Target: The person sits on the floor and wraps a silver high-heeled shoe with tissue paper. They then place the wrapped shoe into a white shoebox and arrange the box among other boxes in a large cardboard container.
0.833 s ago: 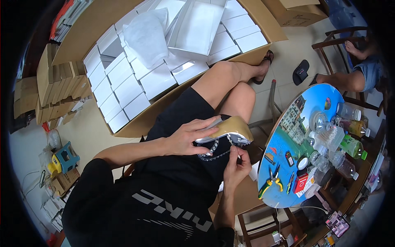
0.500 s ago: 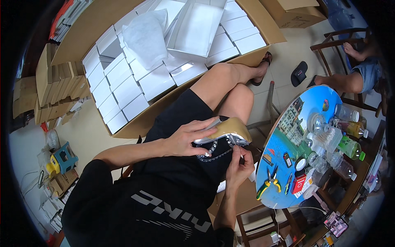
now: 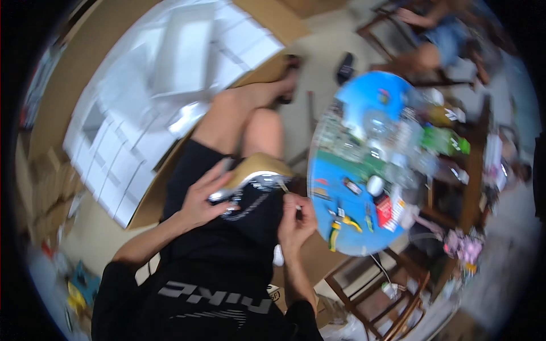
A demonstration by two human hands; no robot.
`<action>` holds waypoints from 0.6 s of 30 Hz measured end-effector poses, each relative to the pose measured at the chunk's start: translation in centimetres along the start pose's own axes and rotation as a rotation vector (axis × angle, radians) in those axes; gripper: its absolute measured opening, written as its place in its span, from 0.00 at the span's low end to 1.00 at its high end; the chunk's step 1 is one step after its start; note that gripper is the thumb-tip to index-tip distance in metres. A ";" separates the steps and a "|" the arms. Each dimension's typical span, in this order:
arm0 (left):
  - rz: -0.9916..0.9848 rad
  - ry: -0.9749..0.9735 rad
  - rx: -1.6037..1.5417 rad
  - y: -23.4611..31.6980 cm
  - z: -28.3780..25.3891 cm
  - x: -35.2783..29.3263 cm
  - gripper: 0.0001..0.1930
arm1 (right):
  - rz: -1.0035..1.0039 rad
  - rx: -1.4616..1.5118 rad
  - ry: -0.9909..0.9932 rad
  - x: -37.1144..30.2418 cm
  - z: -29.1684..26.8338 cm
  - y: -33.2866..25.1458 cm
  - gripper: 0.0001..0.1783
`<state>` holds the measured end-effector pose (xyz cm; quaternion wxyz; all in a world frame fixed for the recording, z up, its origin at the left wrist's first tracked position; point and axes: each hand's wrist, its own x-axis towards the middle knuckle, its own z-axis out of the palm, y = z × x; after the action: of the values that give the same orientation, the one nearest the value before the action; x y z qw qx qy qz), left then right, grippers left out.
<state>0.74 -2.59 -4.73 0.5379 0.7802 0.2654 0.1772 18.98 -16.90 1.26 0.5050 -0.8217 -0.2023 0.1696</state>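
Across my lap lies a shoe with a tan sole and a shiny silver side. A loop of clear, sparkling beaded strap hangs from it over my black shorts. My left hand grips the shoe at its left end, fingers on the sole and thumb near the beaded loop. Just below the shoe's right end, my right hand is closed in a pinch. Something thin and pale shows between its fingertips and the shoe, too blurred to name.
A large carton of white boxes stands at my left, an open white tray-like box on top. To my right, a round blue-topped table bears pliers, a red box and several bottles. Another person sits beyond it.
The view has swung, so everything sits further left and is blurred. My right hand has drawn away from the shoe's edge, down and to the right. My left hand keeps its hold.
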 end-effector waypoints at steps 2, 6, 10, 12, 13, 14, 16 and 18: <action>-0.076 0.056 -0.070 -0.4 0.2 0.0 0.33 | -0.084 -0.012 0.073 1.0 -2.5 -0.8 0.06; -0.316 0.199 -0.354 0.3 1.3 1.1 0.29 | -0.186 -0.114 0.481 4.4 -11.2 -0.9 0.10; -0.386 0.195 -0.399 0.3 1.0 2.3 0.28 | -0.136 -0.358 0.637 10.3 -18.8 -0.5 0.10; -0.492 0.222 -0.522 0.9 1.0 2.8 0.28 | -0.184 -0.393 0.660 13.6 -20.3 1.0 0.11; -0.549 0.233 -0.583 1.1 1.1 3.0 0.28 | -0.197 -0.384 0.664 14.9 -20.9 2.5 0.11; -0.550 0.273 -0.612 1.0 1.1 2.8 0.27 | -0.216 -0.364 0.653 15.9 -20.7 3.0 0.11; -0.640 0.296 -0.823 1.5 1.1 2.9 0.26 | -0.286 -0.452 0.662 16.8 -20.6 3.5 0.12; -0.673 0.342 -0.986 1.2 0.5 2.0 0.21 | -0.346 -0.504 0.639 17.3 -19.3 4.4 0.15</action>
<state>2.84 -2.04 -3.84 0.8112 0.2741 0.4664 0.2222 43.91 -24.63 4.34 0.3469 -0.8845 -0.2057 -0.2346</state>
